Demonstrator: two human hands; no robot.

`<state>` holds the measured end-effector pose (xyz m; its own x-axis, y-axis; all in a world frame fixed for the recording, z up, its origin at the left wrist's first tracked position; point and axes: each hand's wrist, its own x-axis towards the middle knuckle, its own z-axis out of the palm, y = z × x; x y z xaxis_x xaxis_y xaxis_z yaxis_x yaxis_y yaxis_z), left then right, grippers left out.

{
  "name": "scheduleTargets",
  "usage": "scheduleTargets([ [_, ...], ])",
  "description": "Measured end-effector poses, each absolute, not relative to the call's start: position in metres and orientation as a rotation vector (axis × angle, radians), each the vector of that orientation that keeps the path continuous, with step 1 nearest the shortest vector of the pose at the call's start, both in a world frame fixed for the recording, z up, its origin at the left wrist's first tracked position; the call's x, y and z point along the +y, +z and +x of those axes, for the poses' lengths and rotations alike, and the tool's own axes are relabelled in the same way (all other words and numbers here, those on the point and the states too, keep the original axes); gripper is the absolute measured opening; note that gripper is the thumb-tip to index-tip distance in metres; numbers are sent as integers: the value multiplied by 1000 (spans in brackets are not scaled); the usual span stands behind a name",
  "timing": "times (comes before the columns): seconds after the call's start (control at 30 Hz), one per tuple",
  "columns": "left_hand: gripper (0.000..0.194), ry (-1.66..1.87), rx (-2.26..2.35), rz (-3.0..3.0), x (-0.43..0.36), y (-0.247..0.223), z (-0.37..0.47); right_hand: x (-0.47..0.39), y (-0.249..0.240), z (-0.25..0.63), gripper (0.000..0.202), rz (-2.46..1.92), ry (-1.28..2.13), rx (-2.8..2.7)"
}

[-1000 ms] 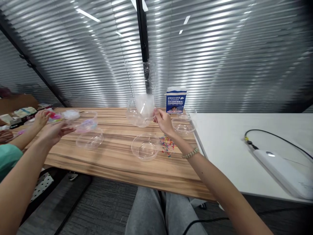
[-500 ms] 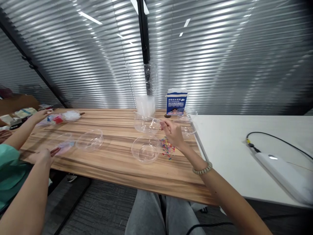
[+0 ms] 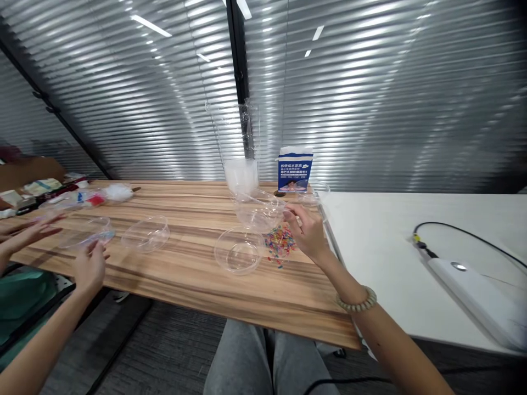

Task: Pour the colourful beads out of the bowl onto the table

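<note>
At the middle of the table my right hand (image 3: 307, 230) pinches the rim of a clear plastic bowl (image 3: 259, 211), held tilted. Just below it stands another clear bowl (image 3: 239, 251), beside a spread of small multicoloured pieces (image 3: 280, 241), too small to name. Over on the left, my left hand (image 3: 90, 267) has its fingers bent at the near edge of a clear bowl (image 3: 105, 224) with something pale blue and pink at it; the fingertips seem to grip its rim. One more clear bowl (image 3: 146, 236) rests to the right of that hand.
A co-worker's hand (image 3: 33, 236) reaches in from the left. Farther back are a stack of clear containers (image 3: 241, 175), a blue printed bag (image 3: 294, 171) and another clear bowl (image 3: 317, 189). A white device (image 3: 473, 296) with a cable lies on the white table (image 3: 370, 230).
The bowl in my right hand has shifted right and slightly down, over the coloured pieces. My left hand has moved right, its fingers now more bent. The co-worker's hand has drawn back left.
</note>
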<state>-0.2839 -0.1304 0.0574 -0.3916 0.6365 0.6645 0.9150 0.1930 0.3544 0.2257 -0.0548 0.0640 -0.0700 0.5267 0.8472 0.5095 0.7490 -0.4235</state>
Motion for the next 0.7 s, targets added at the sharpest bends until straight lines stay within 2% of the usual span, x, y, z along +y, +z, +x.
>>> scheduleTargets([
  [0.17, 53, -580, -1718, -1867, -145, 49, -247, -55, 57, 233, 38, -876, -20, -1651],
  [0.27, 56, -431, -1659, -1887, -134, 43, -243, -56, 55, 234, 41, -922, -28, -1651],
  [0.47, 29, -469, -1816, -1945, -99, 27, -241, -48, 57, 230, 39, -1095, -34, -1772],
  [0.7, 26, -677, -1557, -2194, -71, 24, -160, -16, 57, 192, 32, -1398, -41, -2068],
])
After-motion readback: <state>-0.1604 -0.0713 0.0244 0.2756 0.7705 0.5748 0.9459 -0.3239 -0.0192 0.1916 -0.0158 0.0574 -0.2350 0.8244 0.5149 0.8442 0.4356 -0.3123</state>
